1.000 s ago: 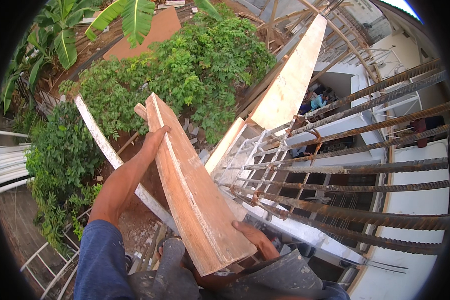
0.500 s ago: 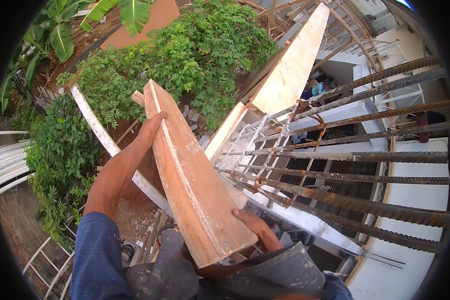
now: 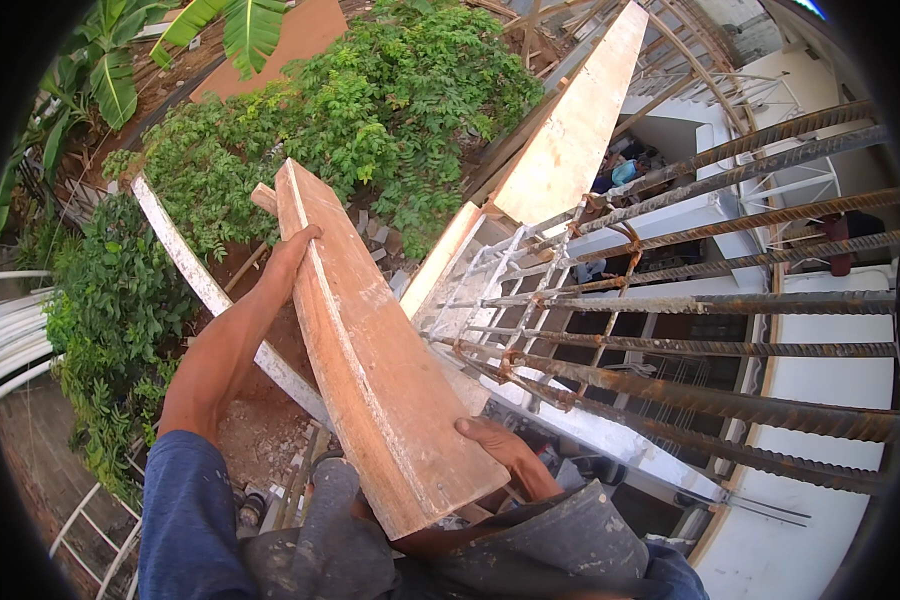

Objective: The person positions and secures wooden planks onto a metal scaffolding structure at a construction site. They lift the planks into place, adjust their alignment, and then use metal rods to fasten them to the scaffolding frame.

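A long wooden formwork panel (image 3: 385,350), edged on its left side with a batten, is held tilted in front of me, its narrow-looking end pointing away. My left hand (image 3: 295,260) grips its left edge near the far end, fingers hidden behind the board. At the near right edge my right hand (image 3: 500,450) is closed on it, thumb on the face and the other fingers out of sight underneath. Just right of the panel, a column cage of rusty ribbed steel bars (image 3: 690,390) reaches out toward the right, its near ties whitened.
Beyond the cage, another pale formwork board (image 3: 580,130) extends away. A white-spattered timber (image 3: 200,270) passes behind my left forearm. Leafy bushes (image 3: 370,110) grow below, with white pipes (image 3: 15,330) at far left. People are partly visible under the structure at right.
The surroundings and the panel have shifted slightly left in view. Both hands keep the same hold on the panel.
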Motion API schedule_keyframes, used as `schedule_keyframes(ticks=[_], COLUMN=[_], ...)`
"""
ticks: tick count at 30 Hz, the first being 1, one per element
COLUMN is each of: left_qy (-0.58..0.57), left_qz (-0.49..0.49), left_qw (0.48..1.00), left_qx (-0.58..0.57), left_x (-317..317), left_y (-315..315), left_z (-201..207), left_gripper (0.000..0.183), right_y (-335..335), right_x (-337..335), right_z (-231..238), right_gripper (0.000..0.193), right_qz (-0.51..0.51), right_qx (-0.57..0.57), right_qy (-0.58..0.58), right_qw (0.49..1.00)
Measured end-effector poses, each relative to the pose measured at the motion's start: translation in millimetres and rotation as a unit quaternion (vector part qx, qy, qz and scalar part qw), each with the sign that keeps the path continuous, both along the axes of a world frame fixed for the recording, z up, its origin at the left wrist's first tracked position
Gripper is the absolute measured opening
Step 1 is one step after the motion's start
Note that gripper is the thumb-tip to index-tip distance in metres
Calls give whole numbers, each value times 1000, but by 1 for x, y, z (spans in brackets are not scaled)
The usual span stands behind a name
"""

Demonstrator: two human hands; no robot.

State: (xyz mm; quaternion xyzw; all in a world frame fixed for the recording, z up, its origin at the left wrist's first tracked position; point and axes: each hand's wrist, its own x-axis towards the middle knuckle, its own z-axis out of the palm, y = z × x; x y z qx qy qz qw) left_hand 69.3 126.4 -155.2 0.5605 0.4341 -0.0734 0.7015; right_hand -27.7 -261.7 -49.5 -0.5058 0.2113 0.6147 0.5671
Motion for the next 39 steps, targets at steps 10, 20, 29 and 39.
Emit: schedule_keyframes(ticks=[10, 20, 29, 39], left_qy=[23, -15, 1, 4], left_qz=[1, 7, 7, 4], left_qw=[1000, 1000, 1000, 999], left_qx=[7, -7, -15, -32], left_x=[3, 3, 6, 5], left_y=[1, 2, 7, 8], left_z=[-5, -12, -22, -25], left_gripper=[60, 58, 56, 58], right_y=[-1, -2, -1, -2], right_x=[-2, -2, 0, -2], right_z=[-2, -6, -1, -4], right_gripper=[74, 72, 73, 74], right_qz=[-18, -10, -11, -36], right_qx=[1, 15, -1, 17], right_qy=[8, 13, 12, 33], right_qw=[1000, 1000, 1000, 999])
